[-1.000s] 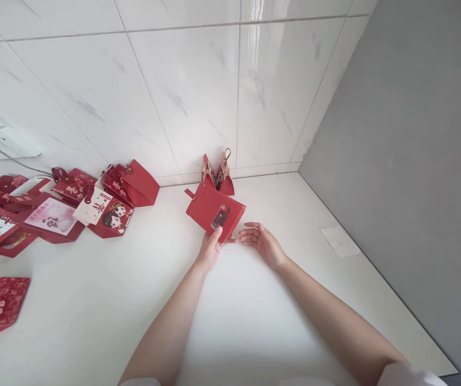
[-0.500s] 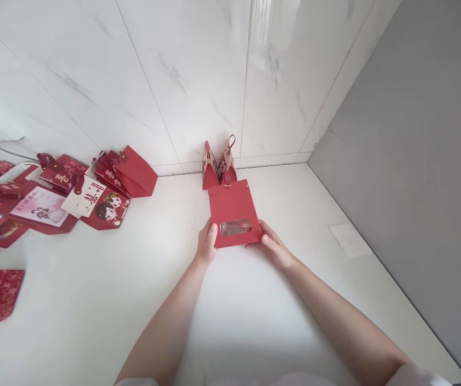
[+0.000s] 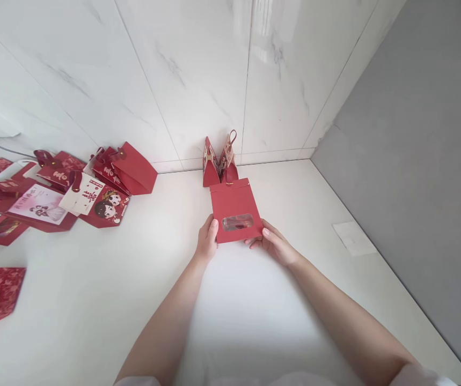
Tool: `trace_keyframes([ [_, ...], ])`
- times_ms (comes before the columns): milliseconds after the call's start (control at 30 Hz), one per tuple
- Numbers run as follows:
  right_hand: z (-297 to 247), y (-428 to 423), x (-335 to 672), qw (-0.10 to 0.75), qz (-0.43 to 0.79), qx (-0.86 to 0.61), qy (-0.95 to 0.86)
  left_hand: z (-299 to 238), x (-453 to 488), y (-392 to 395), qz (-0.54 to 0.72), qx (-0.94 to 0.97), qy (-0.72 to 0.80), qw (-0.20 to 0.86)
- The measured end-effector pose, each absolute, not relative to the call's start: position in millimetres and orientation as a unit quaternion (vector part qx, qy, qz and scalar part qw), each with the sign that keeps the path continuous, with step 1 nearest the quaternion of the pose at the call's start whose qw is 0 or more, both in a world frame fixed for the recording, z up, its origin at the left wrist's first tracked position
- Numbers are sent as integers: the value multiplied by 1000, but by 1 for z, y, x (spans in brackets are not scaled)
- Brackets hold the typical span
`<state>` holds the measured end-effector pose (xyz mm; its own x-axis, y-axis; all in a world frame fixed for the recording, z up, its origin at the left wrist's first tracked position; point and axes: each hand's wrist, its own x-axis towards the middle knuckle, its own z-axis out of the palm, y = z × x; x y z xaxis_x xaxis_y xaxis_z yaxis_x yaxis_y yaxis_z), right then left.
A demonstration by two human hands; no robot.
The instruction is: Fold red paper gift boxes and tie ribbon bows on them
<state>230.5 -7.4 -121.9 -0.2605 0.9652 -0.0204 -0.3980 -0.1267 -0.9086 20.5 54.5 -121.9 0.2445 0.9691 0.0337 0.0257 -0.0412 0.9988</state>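
Note:
Between my two hands is a red gift box [image 3: 235,202] with a clear oblong window near its lower edge and a ribbon at its top. My left hand [image 3: 207,239] grips its left side, thumb on the front edge. At the lower right corner, my right hand [image 3: 273,242] holds the box, with some fingers curled beneath it. Just behind it, two printed red gift boxes [image 3: 211,163] stand side by side against the wall; the right one has a ribbon loop. What lies behind the window is unclear.
On the left, several red gift boxes [image 3: 137,171] with ribbons are crowded together along the wall. Another red box [image 3: 0,292] lies at the left edge. A pale square plate [image 3: 354,238] sits on the white counter near the grey panel [image 3: 411,177] at right.
The held box has tilted slightly, and its lower edge is a little higher in view. Both hands keep hold of it. The camera view has shifted slightly.

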Motion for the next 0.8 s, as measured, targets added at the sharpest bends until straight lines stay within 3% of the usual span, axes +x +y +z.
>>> trace_keyframes([
  [233,-124,-7,233,529,675,-318,-404,-112,28,53,476,582,426,503],
  [800,-114,-7,229,533,667,-304,-424,-113,26,58,490,593,358,529],
])
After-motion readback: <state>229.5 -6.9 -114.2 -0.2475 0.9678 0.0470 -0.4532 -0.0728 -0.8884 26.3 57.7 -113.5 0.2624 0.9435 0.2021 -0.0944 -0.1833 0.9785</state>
